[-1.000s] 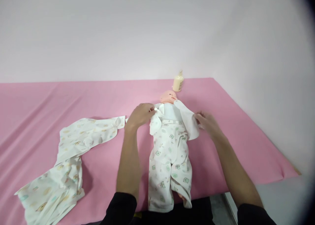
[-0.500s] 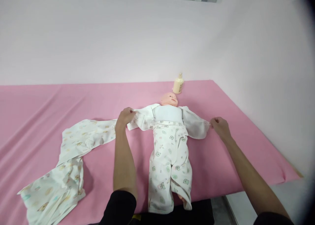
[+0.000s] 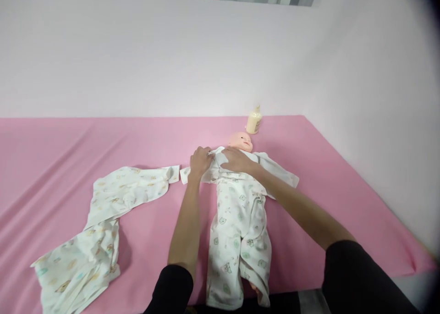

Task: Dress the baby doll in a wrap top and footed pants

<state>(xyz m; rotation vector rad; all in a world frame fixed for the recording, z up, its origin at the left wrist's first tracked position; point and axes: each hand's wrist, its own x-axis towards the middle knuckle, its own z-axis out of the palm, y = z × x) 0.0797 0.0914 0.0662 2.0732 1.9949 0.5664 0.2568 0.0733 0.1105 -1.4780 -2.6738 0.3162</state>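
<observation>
A baby doll (image 3: 244,142) lies on its back, wearing a white long-sleeved top (image 3: 280,168) and patterned white trousers (image 3: 228,222). My left hand (image 3: 201,162) is at the sleeve near the shoulder on the left of the view, its fingers closed on the white cloth. Across the doll's chest lies my right hand (image 3: 237,160), fingers stretched toward that same shoulder and touching the top. It hides much of the chest. The far sleeve lies spread out, with neither hand on it.
Loose patterned baby clothes (image 3: 127,188) lie to the left on the pink sheet (image 3: 151,240). A pale yellow pump bottle (image 3: 254,122) stands behind the doll's head. White walls (image 3: 154,52) rise at the back and right.
My left hand has moved from the sleeve's end up toward the shoulder. My right hand has let go of the other sleeve's cuff and come across onto the chest.
</observation>
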